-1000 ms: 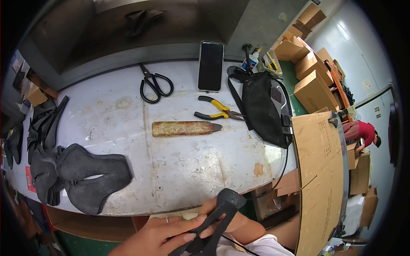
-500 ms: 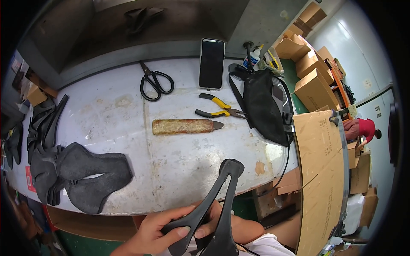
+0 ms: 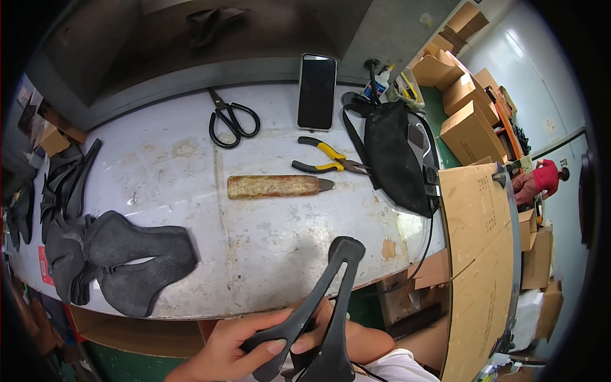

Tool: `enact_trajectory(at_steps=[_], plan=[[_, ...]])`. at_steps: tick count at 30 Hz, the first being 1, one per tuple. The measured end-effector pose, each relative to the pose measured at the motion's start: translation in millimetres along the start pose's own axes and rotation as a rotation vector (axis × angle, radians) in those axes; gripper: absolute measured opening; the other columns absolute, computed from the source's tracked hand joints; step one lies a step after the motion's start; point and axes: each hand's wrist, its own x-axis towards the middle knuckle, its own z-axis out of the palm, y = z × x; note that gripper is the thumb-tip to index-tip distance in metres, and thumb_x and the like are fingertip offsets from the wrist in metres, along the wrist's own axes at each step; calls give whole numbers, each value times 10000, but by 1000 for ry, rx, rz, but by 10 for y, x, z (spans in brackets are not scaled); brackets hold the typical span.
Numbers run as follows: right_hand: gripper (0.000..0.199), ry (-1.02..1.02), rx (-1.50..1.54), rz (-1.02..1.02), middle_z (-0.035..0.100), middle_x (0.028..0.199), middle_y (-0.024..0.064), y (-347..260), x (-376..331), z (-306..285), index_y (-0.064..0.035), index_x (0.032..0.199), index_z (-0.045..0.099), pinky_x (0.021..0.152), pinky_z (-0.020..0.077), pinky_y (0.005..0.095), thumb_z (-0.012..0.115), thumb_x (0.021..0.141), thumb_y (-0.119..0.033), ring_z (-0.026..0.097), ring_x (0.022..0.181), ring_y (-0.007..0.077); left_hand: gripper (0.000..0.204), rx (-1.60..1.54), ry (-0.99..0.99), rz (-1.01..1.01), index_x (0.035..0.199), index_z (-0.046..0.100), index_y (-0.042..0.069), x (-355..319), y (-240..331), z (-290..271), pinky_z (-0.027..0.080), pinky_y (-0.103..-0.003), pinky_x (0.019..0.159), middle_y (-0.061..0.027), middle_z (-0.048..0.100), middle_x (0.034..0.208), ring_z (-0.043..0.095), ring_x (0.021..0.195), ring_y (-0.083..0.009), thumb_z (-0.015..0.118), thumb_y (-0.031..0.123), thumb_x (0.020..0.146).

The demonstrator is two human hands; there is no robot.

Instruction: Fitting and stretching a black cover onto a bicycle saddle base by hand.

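Observation:
A black bicycle saddle shell (image 3: 331, 299), long and narrow-nosed with a slot down its middle, is held near the table's front edge. Its rounded nose points away from me, over the tabletop. My left hand (image 3: 245, 344) pinches the left wing between thumb and fingers. Behind the shell, my right hand (image 3: 310, 337) grips it near the slot, and its fingers show only in part through the gap. Left of the hands lie dark grey foam saddle pads (image 3: 153, 245), partly overlapping. Beyond the shell rests a short-bladed knife (image 3: 273, 186) with a tape-wrapped handle.
Farther back on the table (image 3: 172, 172) are black-handled scissors (image 3: 234, 121), a phone (image 3: 317, 92), yellow-and-black pliers (image 3: 331, 156) and a black bag (image 3: 394, 156) with a cable. Cardboard boxes (image 3: 474, 134) stand at right, where another person (image 3: 541, 178) works.
My hands and the saddle shell stay almost still. The view has shifted very slightly. The person in the background has become more upright.

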Motion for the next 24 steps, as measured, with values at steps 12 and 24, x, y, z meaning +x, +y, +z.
enact_trajectory(at_steps=[12, 24], plan=[[341, -128, -83, 11, 589, 777, 5, -122, -16, -62, -32, 909, 637, 643, 414, 256, 823, 771, -282, 546, 744, 93, 426, 155, -68, 33, 1239, 602, -54, 45, 57, -8, 509, -277, 820, -169, 694, 1101, 675, 945, -169, 695, -30, 825], [881, -38, 219, 28, 620, 982, 91, 212, -13, 27, -6, 1310, 430, 716, 492, 303, 929, 598, -148, 613, 820, 184, 652, -443, 211, -70, 1482, 275, 26, 26, -90, 116, 477, -312, 908, -165, 574, 1244, 591, 1051, -166, 612, 38, 924]])
